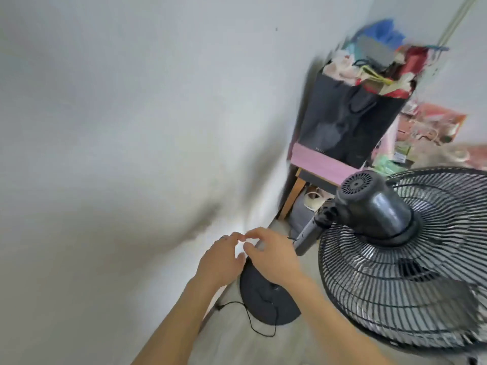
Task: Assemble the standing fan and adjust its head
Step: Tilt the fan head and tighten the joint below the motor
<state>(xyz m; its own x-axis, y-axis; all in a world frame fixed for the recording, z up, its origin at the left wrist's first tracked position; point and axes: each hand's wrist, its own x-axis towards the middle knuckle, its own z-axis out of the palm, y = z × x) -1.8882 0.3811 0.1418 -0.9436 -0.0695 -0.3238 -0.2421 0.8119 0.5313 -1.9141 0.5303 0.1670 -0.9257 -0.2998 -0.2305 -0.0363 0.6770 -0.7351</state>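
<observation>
The black standing fan fills the right side; its motor housing [369, 204] and wire grille [411, 280] are tilted, seen from behind. The grey neck [308, 237] runs down-left from the motor. The round black base [266, 299] lies on the floor by the wall, with a thin black cord [261, 330] looping over it. My left hand [221, 259] and my right hand [268, 254] meet above the base's far edge, fingertips pinched together around something small and pale that I cannot make out through the blur.
A white wall [118, 140] runs along the left, close to the base. Behind the fan stands a wooden stool with a pink top [316, 164] carrying a black bag [350, 122] stuffed with colourful things. More clutter [432, 133] lies at the right.
</observation>
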